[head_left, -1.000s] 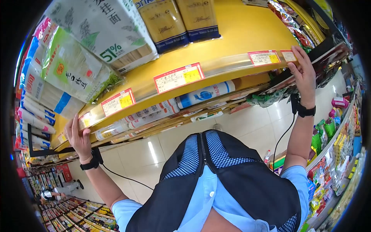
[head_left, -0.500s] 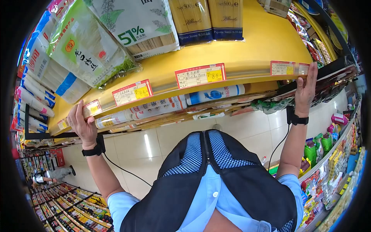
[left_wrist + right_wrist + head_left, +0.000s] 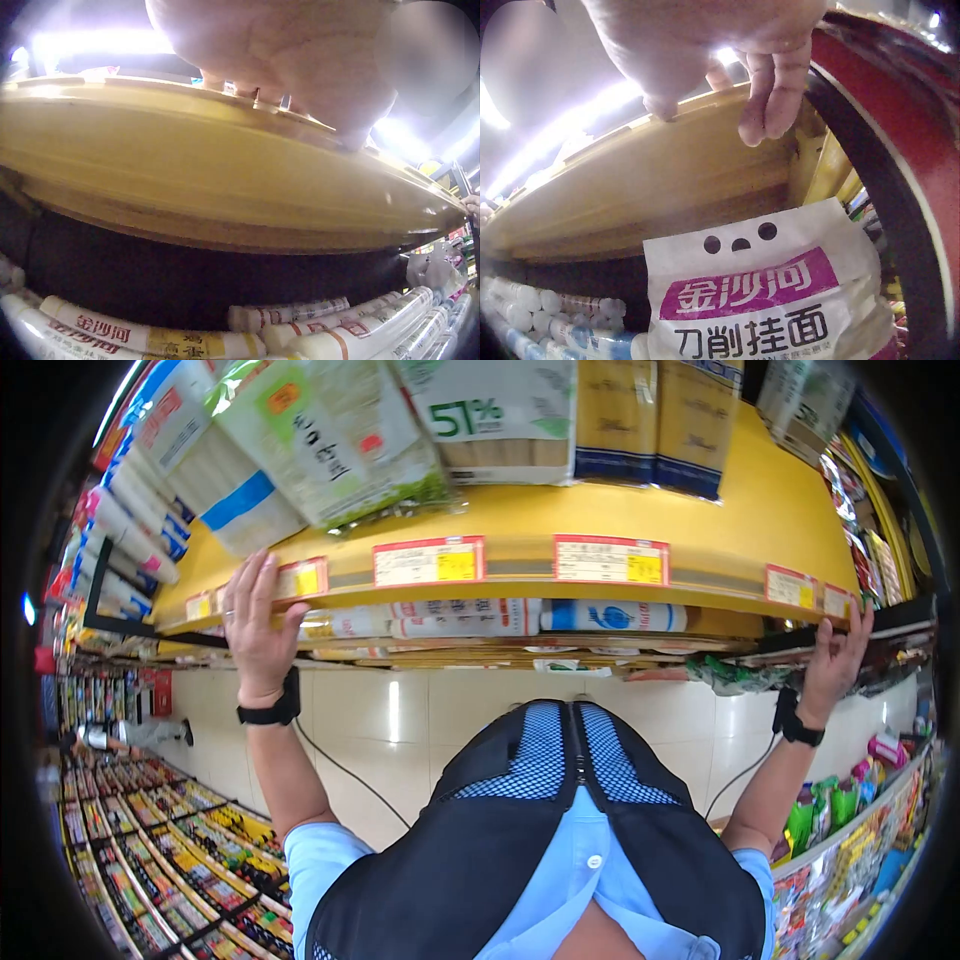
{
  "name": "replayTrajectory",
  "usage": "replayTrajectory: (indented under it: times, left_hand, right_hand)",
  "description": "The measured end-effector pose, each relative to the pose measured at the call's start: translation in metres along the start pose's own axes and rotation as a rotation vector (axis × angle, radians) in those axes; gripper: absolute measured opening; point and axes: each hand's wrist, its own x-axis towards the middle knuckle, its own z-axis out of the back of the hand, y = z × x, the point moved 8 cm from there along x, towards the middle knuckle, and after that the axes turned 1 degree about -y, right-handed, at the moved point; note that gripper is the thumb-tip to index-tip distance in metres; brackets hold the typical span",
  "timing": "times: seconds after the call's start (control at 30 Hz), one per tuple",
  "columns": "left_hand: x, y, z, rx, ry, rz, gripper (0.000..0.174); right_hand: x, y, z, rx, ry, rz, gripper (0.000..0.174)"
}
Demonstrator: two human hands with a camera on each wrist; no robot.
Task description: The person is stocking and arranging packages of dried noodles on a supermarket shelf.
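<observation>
Yellow shelf (image 3: 520, 575): a shop shelf seen from below and in front. Its front edge is touched near both ends by raised arms.
Left hand (image 3: 258, 630): laid flat against the front strip near the left end. The fingers are straight and slightly spread, reaching up over the edge, and the thumb is held apart. Nothing is pinched.
Right hand (image 3: 835, 660): set against the far right end of the same shelf, with fingers (image 3: 776, 90) spread and their tips resting at the edge. From the wrist view two of them look bent. No firm grip can be made out.
Price labels (image 3: 428, 561): red and yellow cards fixed along the strip between the hands.
Noodle packs (image 3: 330, 440): stacked on top, several jutting over the front edge just above the left hand. Spaghetti packs (image 3: 650, 420) are stood beside them.
Rolled noodle packs (image 3: 150, 341): laid on the shelf below, well apart from both hands.
Noodle bag (image 3: 765, 300): white and purple, hung just under the right end.
Red frame (image 3: 885, 112): curved, close beside the right fingers.
Risk: if the shelf were jolted or tipped forward, the overhanging packs could be shaken off onto the person. With uneven force, one end might be unseated. The right fingers could be trapped against the frame.
</observation>
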Motion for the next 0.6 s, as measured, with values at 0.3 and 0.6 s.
replayTrajectory:
  times: [0.3,0.6]
  left_hand:
    - [-0.024,-0.001,-0.006,0.026,-0.184,0.092,0.05]
    - [-0.04,0.004,-0.024,0.049,-0.435,0.176,0.04]
  right_hand:
    - [-0.012,0.034,-0.017,0.056,0.056,0.087,0.047]
    - [-0.018,0.053,-0.038,-0.087,-0.227,0.404,0.054]
